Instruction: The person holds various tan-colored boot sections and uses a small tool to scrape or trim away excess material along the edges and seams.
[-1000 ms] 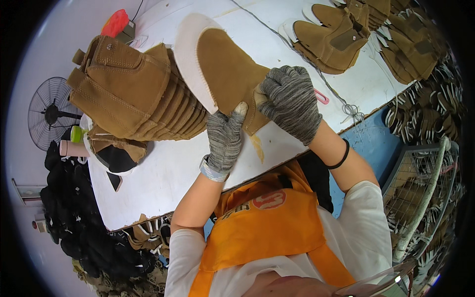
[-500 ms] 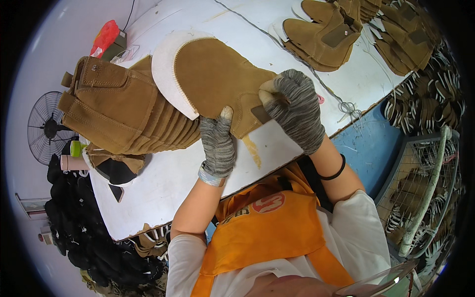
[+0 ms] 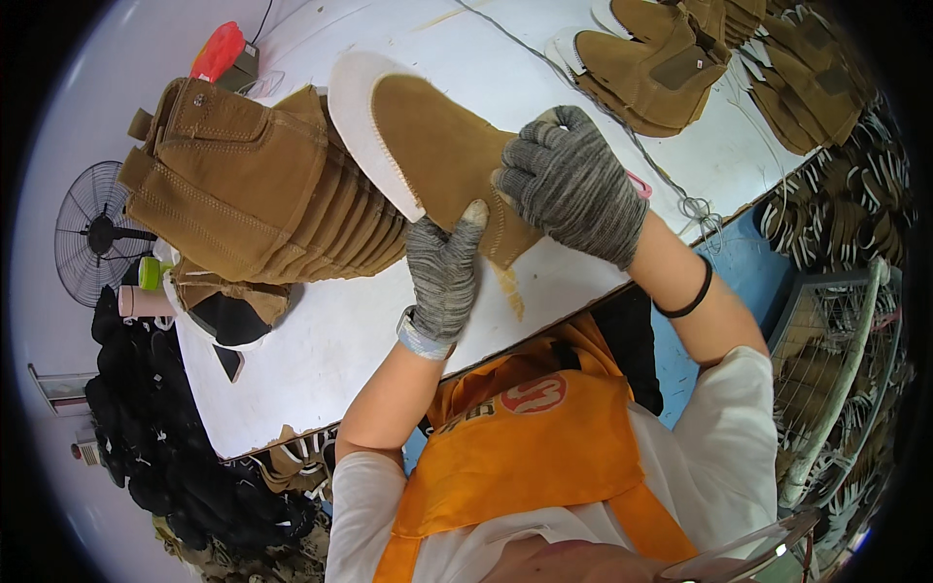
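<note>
A tan suede shoe upper (image 3: 428,126) with a white band stitched around its toe is held over the white table. My left hand (image 3: 444,267), in a grey knit glove with bare thumb tip, grips its lower edge, thumb on top. On the upper's right end lies my right hand (image 3: 578,189), gloved alike, fingers curled over the suede; the knuckles hide part of the piece. Just left of it rises a thick stack of tan suede uppers (image 3: 238,180), close to the white toe band.
More tan uppers (image 3: 646,83) lie in piles at the far right, beside a thin grey cable (image 3: 544,58). A fan (image 3: 100,233) stands left of the white table (image 3: 301,389). A wire cart (image 3: 826,379) with uppers is at the right. Black goods (image 3: 155,418) heap at lower left.
The right hand has turned knuckles-up and moved further over the upper, covering its dark patch. The upper has shifted slightly right in view, while the left hand keeps its grip.
</note>
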`<control>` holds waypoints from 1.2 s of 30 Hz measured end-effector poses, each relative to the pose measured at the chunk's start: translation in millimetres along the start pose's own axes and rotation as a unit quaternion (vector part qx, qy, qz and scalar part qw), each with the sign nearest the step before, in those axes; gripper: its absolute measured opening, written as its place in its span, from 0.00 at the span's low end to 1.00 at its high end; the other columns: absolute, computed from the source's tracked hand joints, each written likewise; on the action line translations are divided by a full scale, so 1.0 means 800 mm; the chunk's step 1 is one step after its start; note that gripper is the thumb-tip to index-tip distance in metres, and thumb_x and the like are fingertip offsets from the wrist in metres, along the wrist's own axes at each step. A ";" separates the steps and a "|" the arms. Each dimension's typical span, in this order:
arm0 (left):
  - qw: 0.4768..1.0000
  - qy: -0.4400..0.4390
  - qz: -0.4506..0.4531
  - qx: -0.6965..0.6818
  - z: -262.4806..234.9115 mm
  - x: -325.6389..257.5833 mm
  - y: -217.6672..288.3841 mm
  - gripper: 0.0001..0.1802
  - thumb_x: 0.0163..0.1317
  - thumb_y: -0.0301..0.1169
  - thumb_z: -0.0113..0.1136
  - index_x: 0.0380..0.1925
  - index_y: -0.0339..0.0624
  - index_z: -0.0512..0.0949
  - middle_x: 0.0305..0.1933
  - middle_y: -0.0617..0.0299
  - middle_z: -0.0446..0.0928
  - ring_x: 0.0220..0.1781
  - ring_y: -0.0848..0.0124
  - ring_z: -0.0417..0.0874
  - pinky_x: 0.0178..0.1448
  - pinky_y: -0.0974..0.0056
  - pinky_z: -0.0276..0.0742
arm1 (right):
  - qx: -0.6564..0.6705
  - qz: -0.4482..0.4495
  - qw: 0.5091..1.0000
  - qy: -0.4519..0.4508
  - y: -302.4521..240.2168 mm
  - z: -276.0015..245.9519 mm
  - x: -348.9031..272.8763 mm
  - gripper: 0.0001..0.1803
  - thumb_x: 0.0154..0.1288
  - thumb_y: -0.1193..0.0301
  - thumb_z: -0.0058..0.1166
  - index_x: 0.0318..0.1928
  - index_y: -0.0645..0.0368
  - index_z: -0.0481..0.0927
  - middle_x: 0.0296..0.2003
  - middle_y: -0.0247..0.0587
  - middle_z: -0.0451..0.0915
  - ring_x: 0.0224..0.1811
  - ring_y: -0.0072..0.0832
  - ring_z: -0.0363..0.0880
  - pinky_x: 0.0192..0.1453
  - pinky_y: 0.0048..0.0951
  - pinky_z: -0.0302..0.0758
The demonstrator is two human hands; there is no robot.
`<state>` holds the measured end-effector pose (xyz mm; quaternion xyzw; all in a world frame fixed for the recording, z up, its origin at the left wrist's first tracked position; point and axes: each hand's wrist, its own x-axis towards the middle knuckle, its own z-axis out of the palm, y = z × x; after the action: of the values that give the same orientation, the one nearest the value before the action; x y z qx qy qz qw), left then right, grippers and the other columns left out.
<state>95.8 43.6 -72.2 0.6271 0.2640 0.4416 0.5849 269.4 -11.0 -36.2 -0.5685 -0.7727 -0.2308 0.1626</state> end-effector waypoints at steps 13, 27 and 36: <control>0.999 -0.007 -0.001 -0.037 -0.007 0.003 -0.018 0.18 0.66 0.33 0.59 0.52 0.34 0.73 0.49 0.59 0.77 0.49 0.71 0.75 0.56 0.65 0.71 | 0.313 0.137 0.931 0.130 -0.018 0.032 -0.029 0.12 0.46 0.70 0.66 0.34 0.55 0.80 0.31 0.39 0.76 0.35 0.37 0.76 0.42 0.35 0.74; 0.999 -0.025 0.014 -0.014 0.000 -0.005 -0.005 0.19 0.66 0.33 0.60 0.52 0.34 0.73 0.50 0.58 0.76 0.50 0.71 0.75 0.57 0.65 0.71 | 0.231 0.199 0.940 0.153 -0.038 0.007 -0.029 0.08 0.55 0.68 0.65 0.34 0.57 0.85 0.27 0.40 0.80 0.31 0.37 0.77 0.37 0.38 0.72; 0.992 -0.011 0.071 0.102 -0.004 -0.005 -0.008 0.15 0.66 0.34 0.61 0.43 0.31 0.80 0.37 0.61 0.82 0.38 0.75 0.79 0.44 0.68 0.75 | 0.275 0.152 0.942 0.119 -0.019 0.008 -0.029 0.13 0.40 0.77 0.69 0.30 0.56 0.81 0.29 0.39 0.78 0.35 0.40 0.77 0.41 0.38 0.73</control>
<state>92.9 43.2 -79.8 0.7057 0.2556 0.4456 0.4880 262.2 -30.0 -55.7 -0.5809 -0.6852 -0.0478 0.4368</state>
